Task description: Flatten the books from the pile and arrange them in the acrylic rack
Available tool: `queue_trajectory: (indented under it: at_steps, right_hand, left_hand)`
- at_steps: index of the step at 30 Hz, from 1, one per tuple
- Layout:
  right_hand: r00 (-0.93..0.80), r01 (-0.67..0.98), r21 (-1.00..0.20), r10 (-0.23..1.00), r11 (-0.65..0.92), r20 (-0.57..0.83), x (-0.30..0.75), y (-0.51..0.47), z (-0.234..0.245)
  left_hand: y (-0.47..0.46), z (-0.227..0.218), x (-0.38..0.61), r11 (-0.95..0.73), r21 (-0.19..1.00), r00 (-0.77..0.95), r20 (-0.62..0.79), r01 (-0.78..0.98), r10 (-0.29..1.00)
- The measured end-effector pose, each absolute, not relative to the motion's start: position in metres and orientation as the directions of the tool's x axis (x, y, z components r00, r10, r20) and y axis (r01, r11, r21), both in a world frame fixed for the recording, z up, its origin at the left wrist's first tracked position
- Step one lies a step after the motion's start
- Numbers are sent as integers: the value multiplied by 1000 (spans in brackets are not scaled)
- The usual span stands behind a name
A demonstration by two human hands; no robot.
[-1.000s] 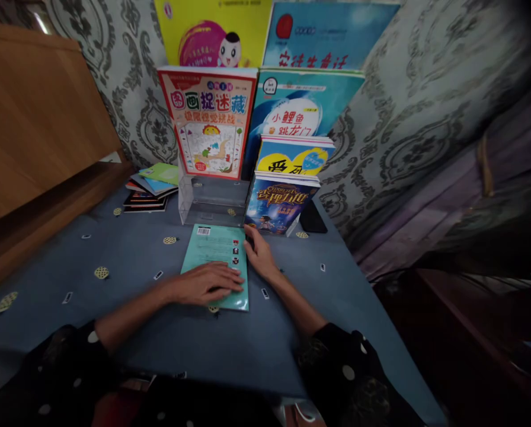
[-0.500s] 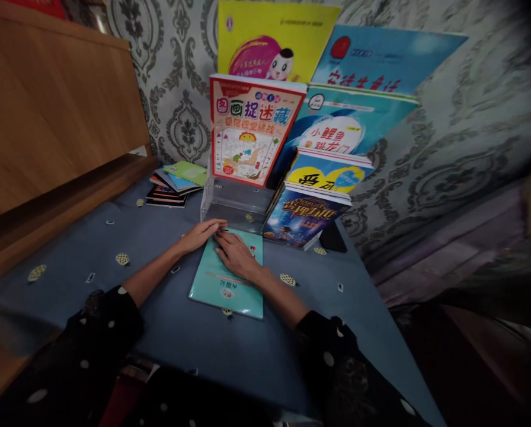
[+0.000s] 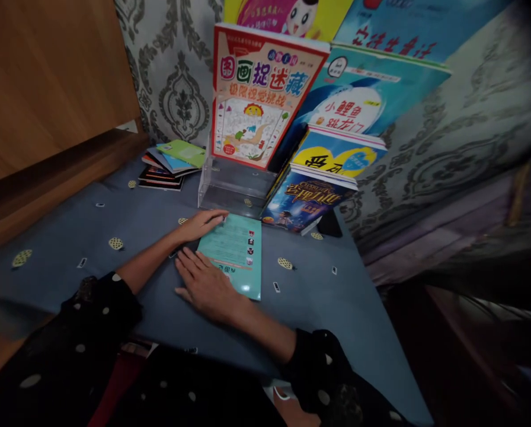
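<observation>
A teal book (image 3: pixel 236 240) lies flat on the cloth-covered table, its printed cover facing up. My left hand (image 3: pixel 202 225) rests at the book's upper left edge, fingers stretched toward its top corner. Across the book's lower left part lies my right hand (image 3: pixel 207 286), palm down with fingers extended, covering that corner. Just behind the book stands a clear acrylic rack (image 3: pixel 234 188). On it leans a red-bordered picture book (image 3: pixel 259 98), and to the right a dark blue book (image 3: pixel 305 200) stands in front of others.
A small pile of thin books (image 3: pixel 172 165) lies at the back left beside a wooden cabinet (image 3: pixel 56 77). Taller teal (image 3: pixel 381 86) and yellow-blue books (image 3: pixel 336 154) stand at the right. A dark flat object (image 3: pixel 330 225) lies by the rack. Patterned wallpaper (image 3: pixel 176 89) rises behind.
My right hand has slid from the book's top down to its lower left corner. My left hand stays near the upper left edge. The camera view has shifted closer to the rack.
</observation>
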State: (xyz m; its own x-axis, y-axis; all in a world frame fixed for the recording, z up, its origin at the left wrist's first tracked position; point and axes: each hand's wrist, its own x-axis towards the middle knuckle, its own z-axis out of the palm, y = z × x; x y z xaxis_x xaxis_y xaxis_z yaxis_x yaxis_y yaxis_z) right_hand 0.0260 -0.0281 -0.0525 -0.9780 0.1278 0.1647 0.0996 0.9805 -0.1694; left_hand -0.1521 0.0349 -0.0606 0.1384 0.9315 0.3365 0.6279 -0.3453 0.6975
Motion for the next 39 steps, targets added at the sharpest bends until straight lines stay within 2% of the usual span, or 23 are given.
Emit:
queue_trajectory:
  at_steps: [5,8,17,24,28,39]
  right_hand:
    - [-962,152,-186,189,971,200,34,-31,-52]
    - [-948,196,-232,245,953,204,47,-27,-52]
    - [-854,363,-297,443,883,273,116,-10,-68]
    - [-788,444,-330,539,833,297,146,-9,-81]
    - [-777,453,-335,550,826,305,148,-11,-80]
    - [-767,450,-329,548,830,335,148,-11,-83]
  left_hand:
    - [32,-65,-147,-383,515,230,337,767,913]
    - [31,-67,-146,-402,463,263,336,790,904]
    - [31,-68,-147,-384,441,279,285,811,917]
    - [28,-60,-146,-376,365,370,90,852,925]
    - [21,-56,-142,-402,324,408,52,857,911]
    - [-22,-36,-119,-492,327,512,25,807,858]
